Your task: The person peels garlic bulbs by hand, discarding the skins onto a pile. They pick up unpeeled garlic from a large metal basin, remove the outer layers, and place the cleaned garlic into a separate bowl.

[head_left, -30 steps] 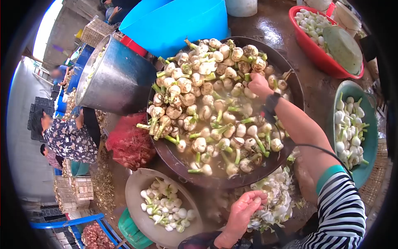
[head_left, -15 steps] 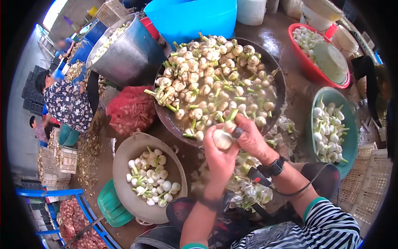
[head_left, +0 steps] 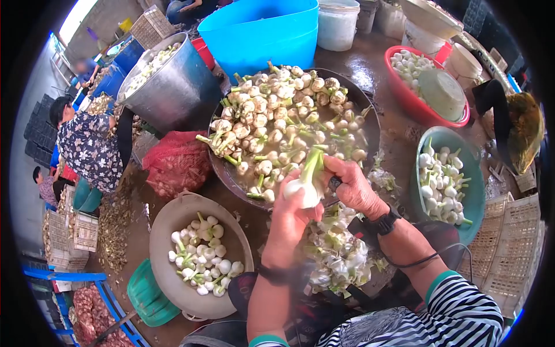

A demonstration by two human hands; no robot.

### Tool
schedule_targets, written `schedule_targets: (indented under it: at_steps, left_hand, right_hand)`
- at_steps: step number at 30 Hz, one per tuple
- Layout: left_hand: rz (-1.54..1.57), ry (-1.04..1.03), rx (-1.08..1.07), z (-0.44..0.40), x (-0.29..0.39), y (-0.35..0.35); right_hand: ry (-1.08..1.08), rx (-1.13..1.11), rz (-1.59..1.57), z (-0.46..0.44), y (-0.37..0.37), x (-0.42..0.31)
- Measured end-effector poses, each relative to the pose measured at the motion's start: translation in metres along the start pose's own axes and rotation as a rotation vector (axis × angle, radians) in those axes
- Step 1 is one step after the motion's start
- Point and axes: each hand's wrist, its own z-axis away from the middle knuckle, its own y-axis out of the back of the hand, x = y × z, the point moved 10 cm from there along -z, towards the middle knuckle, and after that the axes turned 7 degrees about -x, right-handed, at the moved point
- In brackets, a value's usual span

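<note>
My left hand (head_left: pixel 287 215) is closed round a white garlic bulb (head_left: pixel 307 188), whose thick green stem points up. Beside the bulb, my right hand (head_left: pixel 359 188) is closed, its fingertips close to the stem. A small dark tool end (head_left: pixel 334 183) shows at its thumb; the blade, if there is one, is hidden. Beyond both hands, a wide dark pan (head_left: pixel 376 124) of murky water holds heaped, soil-stained garlic bulbs (head_left: pixel 263 118). Peeled skins and leaf scraps (head_left: pixel 341 254) lie in a pile below my hands.
To the left stands a grey basin (head_left: pixel 165 231) with clean white bulbs, near a red net sack (head_left: pixel 176 162). A green basin (head_left: pixel 477 199) and red basin (head_left: pixel 399 95) hold bulbs at right. Behind the pan are a blue tub (head_left: pixel 260 34) and metal pot (head_left: pixel 173 87). Another person (head_left: pixel 89 144) sits at left.
The garlic bulb has tipped in my left hand, so its stem stands more upright. My right hand has shifted slightly right and down. The whole view has swung a little.
</note>
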Motion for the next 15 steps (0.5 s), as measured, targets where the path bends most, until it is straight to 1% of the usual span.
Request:
schedule_targets:
  at_steps: [1,2,3,4,5,6,7,8,9,10,12,13,14,15]
  left_hand:
    - [0.057,0.004,-0.021,-0.004,-0.004,-0.004]
    - [0.16,0.052,-0.076,-0.004,-0.012,-0.003]
    - [0.262,0.098,-0.131,-0.003,-0.017,-0.005]
    - [0.361,0.143,-0.187,-0.001,-0.02,-0.01]
    - [0.367,0.16,-0.128,-0.001,-0.025,-0.006]
    - [0.242,0.196,0.006,-0.001,-0.03,0.007]
    - [0.118,0.23,0.143,0.0,-0.033,0.025]
    - [-0.005,0.263,0.281,0.005,-0.037,0.045]
    - [-0.29,0.229,0.483,0.013,-0.028,0.065]
    - [-0.417,0.068,0.541,0.023,-0.013,0.065]
    - [-0.592,-0.027,0.429,0.029,-0.01,0.047]
    - [-0.57,-0.006,0.256,0.028,-0.014,0.02]
    - [-0.413,0.0,0.204,0.029,-0.027,0.016]
    - [-0.235,0.006,0.231,0.031,-0.033,0.026]
  right_hand:
    - [-0.009,0.019,-0.035,0.001,0.0,-0.003]
    - [-0.019,0.038,-0.071,0.002,-0.001,-0.006]
    - [0.046,0.114,-0.187,0.004,0.0,-0.005]
    - [-0.056,0.159,-0.278,0.009,0.0,0.008]
    - [-0.158,0.201,-0.371,0.016,-0.002,0.019]
    - [-0.262,0.24,-0.464,0.023,-0.007,0.031]
    - [-0.283,0.336,-0.562,0.029,-0.008,0.035]
    - [-0.318,0.325,-0.383,0.037,0.0,0.029]
    - [-0.333,0.313,-0.212,0.044,0.005,0.028]
    - [-0.344,0.298,-0.039,0.049,0.007,0.026]
    - [-0.293,0.247,0.149,0.054,-0.002,0.014]
    - [-0.27,0.227,0.238,0.058,-0.008,0.009]
    - [-0.283,0.229,0.026,0.061,-0.019,0.015]
    - [-0.298,0.225,-0.184,0.063,-0.032,0.022]
